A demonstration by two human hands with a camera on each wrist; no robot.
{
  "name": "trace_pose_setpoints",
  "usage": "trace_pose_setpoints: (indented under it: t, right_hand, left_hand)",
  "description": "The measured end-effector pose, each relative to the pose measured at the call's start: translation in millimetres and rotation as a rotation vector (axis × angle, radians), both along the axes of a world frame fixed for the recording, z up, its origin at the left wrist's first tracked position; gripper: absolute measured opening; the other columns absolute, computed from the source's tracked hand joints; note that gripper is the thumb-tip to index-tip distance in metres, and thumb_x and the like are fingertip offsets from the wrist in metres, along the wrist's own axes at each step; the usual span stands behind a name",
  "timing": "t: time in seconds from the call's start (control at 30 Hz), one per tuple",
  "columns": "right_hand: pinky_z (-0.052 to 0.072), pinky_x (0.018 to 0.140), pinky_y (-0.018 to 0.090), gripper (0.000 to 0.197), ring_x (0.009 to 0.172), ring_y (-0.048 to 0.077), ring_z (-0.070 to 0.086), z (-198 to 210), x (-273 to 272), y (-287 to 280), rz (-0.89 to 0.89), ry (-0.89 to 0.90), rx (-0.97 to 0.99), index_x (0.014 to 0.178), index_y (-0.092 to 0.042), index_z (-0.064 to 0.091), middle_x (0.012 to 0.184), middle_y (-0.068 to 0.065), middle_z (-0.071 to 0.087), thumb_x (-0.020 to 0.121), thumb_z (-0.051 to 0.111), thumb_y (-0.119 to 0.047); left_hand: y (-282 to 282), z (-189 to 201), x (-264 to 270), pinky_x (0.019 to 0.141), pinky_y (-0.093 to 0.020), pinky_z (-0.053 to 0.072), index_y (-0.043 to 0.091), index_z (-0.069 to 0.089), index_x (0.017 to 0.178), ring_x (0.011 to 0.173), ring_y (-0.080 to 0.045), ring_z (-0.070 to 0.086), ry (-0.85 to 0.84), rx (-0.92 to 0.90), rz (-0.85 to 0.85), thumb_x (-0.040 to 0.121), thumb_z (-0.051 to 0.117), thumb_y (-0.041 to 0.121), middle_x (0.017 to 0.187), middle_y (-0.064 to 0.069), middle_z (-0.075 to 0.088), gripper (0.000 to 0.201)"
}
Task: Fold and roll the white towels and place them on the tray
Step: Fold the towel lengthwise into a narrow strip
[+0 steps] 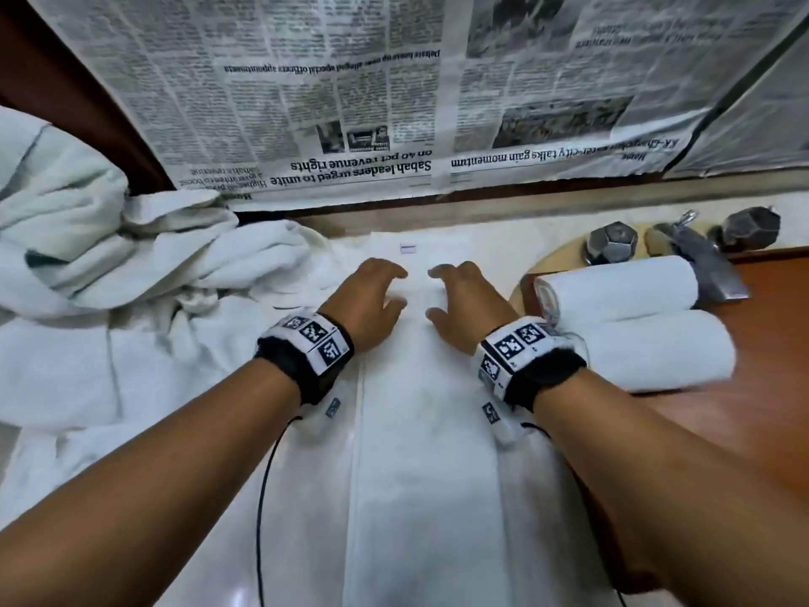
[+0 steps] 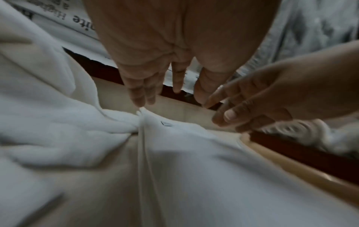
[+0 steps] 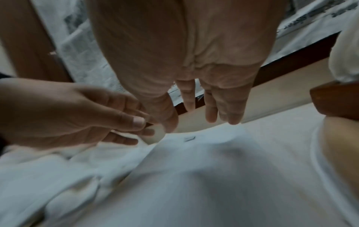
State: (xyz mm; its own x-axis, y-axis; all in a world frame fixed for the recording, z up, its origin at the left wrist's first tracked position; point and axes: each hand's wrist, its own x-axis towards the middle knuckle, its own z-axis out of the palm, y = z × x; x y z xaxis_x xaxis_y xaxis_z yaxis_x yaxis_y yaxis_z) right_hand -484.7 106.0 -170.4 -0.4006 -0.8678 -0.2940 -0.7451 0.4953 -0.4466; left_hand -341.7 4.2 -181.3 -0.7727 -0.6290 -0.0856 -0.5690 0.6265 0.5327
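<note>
Head: folded towel (image 1: 420, 431) under spread fingers (image 1: 396, 270)

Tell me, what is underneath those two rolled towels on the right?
The two rolled towels lie on a reddish-brown wooden tray, which sits over the sink beside the faucet. The basin below the tray is mostly covered.

Bathroom: metal faucet (image 1: 700, 251) with taps, vanity counter (image 1: 481, 221), heaped towels (image 1: 87, 238).
</note>
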Motion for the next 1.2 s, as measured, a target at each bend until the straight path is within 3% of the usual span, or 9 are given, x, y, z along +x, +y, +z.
trace_pose_setpoints:
  t: [0.1,0.27,0.37,0.47,0.53,0.6,0.7,0.93,1.2]
  right_hand:
    - [0.045,0.094,0.036,0.044,0.121,0.025,0.049,-11.1,22.9,39.1,0.136,0.009,0.007,0.135,-0.024,0.050,0.134,0.005,0.042,0.093,0.062,-0.031]
    - [0.026,0.117,0.037,0.068,0.148,0.024,0.016,-38.3,53.4,113.5,0.340,0.038,0.166,0.153,-0.022,0.029,0.161,0.006,0.015,0.094,0.059,-0.035]
    - [0.012,0.120,0.043,0.070,0.152,0.030,-0.002,-47.9,57.4,132.7,0.304,0.224,0.186,0.158,-0.020,0.009,0.165,0.011,-0.004,0.100,0.048,-0.029]
    - [0.010,0.121,0.046,0.072,0.152,0.032,-0.006,-40.1,75.8,152.1,0.323,0.236,0.142,0.158,-0.017,0.006,0.164,0.015,-0.009,0.100,0.047,-0.030]
    - [0.008,0.122,0.043,0.075,0.152,0.027,-0.007,-35.0,92.8,174.8,0.439,0.164,0.159,0.158,-0.019,0.006,0.165,0.010,-0.010,0.099,0.048,-0.039]
    - [0.009,0.122,0.044,0.077,0.152,0.024,-0.006,-36.6,106.0,202.7,0.485,0.157,0.260,0.158,-0.022,0.003,0.165,0.005,-0.014,0.099,0.047,-0.044]
    - [0.008,0.121,0.048,0.074,0.152,0.028,-0.006,-44.8,116.0,236.1,0.299,0.278,0.295,0.158,-0.018,0.000,0.164,0.009,-0.015,0.100,0.043,-0.035]
    - [0.012,0.120,0.051,0.076,0.152,0.025,-0.006,-49.5,165.4,323.1,0.463,0.220,0.192,0.158,-0.024,0.002,0.164,0.004,-0.015,0.099,0.041,-0.049]
    - [0.016,0.121,0.045,0.066,0.151,0.030,0.008,-52.4,179.5,388.2,0.195,0.207,-0.014,0.154,-0.016,0.023,0.162,0.015,0.012,0.096,0.049,-0.035]
  left_hand:
    - [36.0,-20.0,31.2,0.104,-0.023,0.030,0.012,0.056,0.133,0.130,-0.027,0.047,-0.030,0.062,-0.182,0.092,0.063,0.028,0.139,-0.012,0.051,0.044]
    - [83.8,-51.6,88.1,0.120,-0.042,0.015,0.028,0.007,0.157,0.151,-0.025,-0.004,-0.498,-0.022,-0.179,0.098,0.048,0.046,0.163,-0.005,-0.013,0.074]
    - [101.4,-44.8,107.5,0.114,-0.051,0.030,0.015,0.022,0.155,0.147,-0.041,0.018,-0.474,-0.124,0.043,0.098,0.053,0.026,0.162,-0.020,0.005,0.066]
    - [142.8,-47.6,128.4,0.106,-0.054,0.042,0.012,0.040,0.149,0.137,-0.042,0.040,-0.171,-0.190,-0.206,0.094,0.052,0.029,0.156,-0.021,0.027,0.058]
    - [176.6,-47.9,144.9,0.117,-0.048,0.029,0.025,0.023,0.155,0.149,-0.031,0.017,-0.318,-0.097,-0.370,0.095,0.027,0.052,0.164,-0.010,0.005,0.067]
    - [195.8,-49.0,161.3,0.121,-0.045,0.015,0.030,-0.001,0.157,0.151,-0.025,-0.005,-0.580,-0.068,-0.187,0.099,0.021,0.055,0.162,-0.004,-0.018,0.067]
    - [217.9,-37.9,183.4,0.120,-0.045,0.015,0.021,-0.003,0.157,0.151,-0.031,0.002,-0.594,-0.084,0.118,0.103,0.029,0.046,0.162,-0.012,-0.016,0.068]
    - [300.8,-58.1,252.9,0.118,-0.047,0.022,0.026,0.009,0.157,0.151,-0.027,0.007,-0.467,-0.118,-0.158,0.088,0.008,0.062,0.164,-0.004,-0.008,0.078]
    - [336.2,-62.8,287.9,0.113,-0.051,0.033,0.042,-0.001,0.153,0.147,-0.031,0.022,-0.376,-0.234,-0.131,0.095,0.054,0.035,0.164,-0.006,0.008,0.081]
